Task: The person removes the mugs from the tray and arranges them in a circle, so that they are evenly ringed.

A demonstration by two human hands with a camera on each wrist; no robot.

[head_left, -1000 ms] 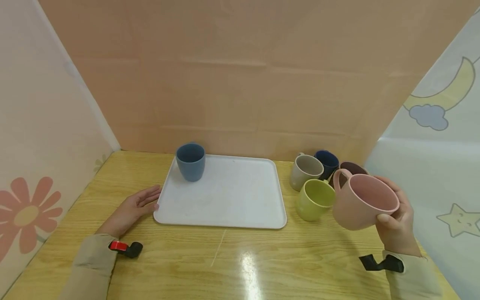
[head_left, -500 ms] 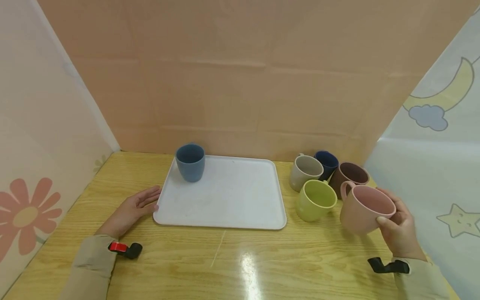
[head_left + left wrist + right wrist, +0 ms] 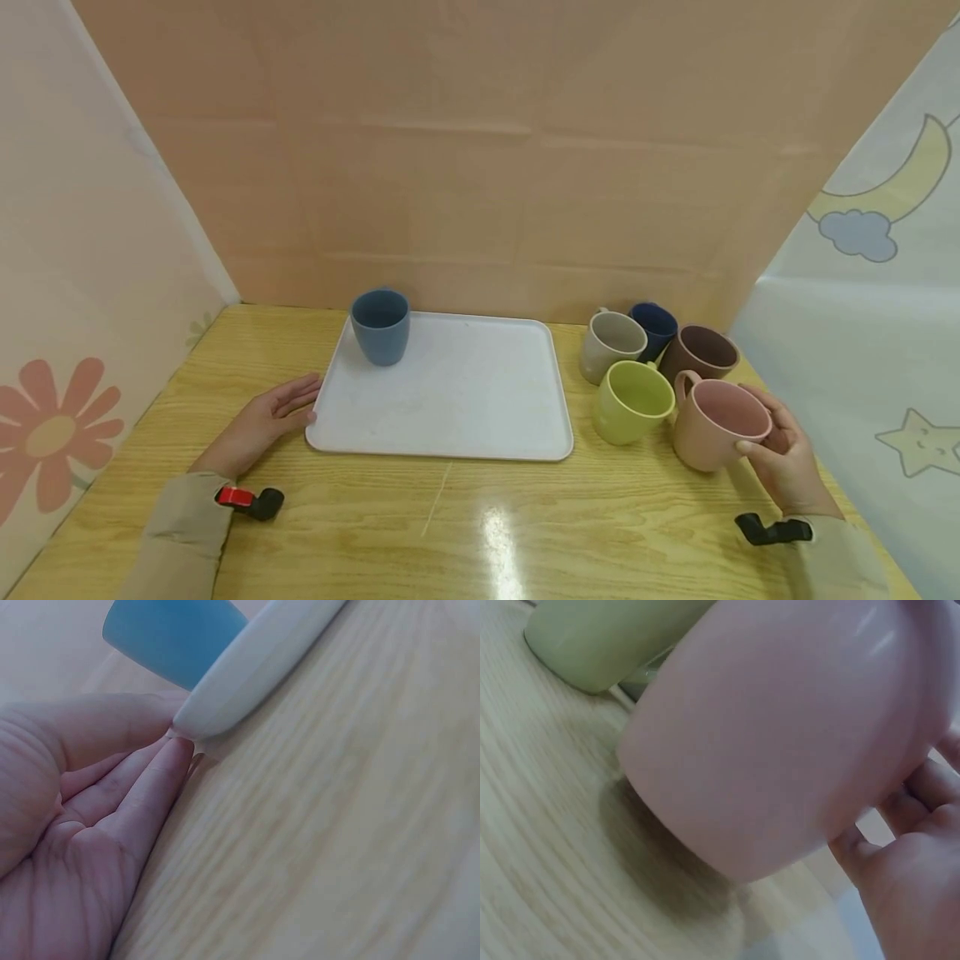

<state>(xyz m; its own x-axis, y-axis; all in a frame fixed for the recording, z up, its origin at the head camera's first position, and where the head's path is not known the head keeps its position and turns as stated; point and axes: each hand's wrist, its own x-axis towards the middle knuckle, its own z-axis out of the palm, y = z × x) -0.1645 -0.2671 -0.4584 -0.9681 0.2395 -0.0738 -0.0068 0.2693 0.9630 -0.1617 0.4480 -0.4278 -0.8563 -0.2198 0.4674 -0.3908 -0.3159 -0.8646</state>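
Observation:
My right hand grips a pink mug by its right side, thumb near the rim and handle pointing away to the back left. In the right wrist view the mug is slightly tilted, its base close over the wood with a shadow beside it. A yellow-green mug stands just left of it, and a brown mug behind. My left hand lies beside the white tray, fingers fairly straight, thumb and fingertips touching its left rim. A blue-grey mug stands on the tray's back left corner.
A beige mug and a dark blue mug stand behind the yellow-green one, close together. The wooden table meets a tan backdrop at the back and printed walls on both sides.
My right hand has lowered the pink mug toward the table and brought it beside the yellow-green mug, uncovering the brown mug. The left hand and tray have stayed in place.

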